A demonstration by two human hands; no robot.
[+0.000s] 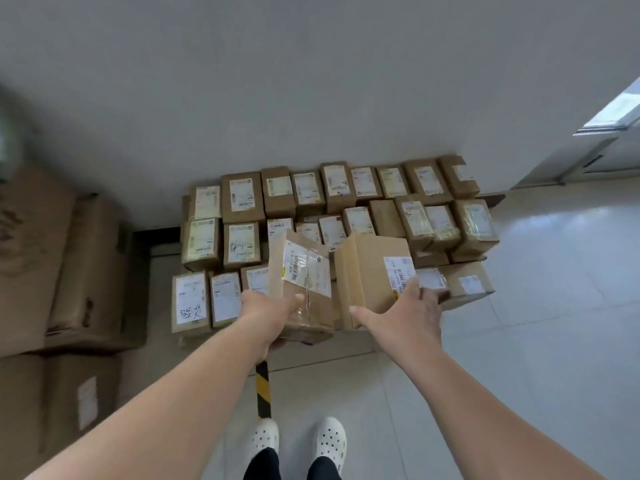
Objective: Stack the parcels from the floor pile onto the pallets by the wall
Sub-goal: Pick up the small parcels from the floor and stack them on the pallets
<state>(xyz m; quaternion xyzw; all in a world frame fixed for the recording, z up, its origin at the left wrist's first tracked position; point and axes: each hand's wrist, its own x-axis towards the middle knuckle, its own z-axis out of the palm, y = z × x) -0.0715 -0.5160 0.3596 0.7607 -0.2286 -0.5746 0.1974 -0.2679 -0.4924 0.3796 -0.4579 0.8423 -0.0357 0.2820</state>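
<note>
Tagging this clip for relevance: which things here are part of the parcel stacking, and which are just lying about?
Job:
left hand gripping the left parcel
right hand holding the right parcel
stacked parcels

Lying about:
big cartons on the left
striped floor tape
white clogs

Both bare arms stretched forward, left hand (273, 308) gripping taped parcel (306, 268), right hand (405, 306) spread, clasping plain parcel (370, 268)
</note>
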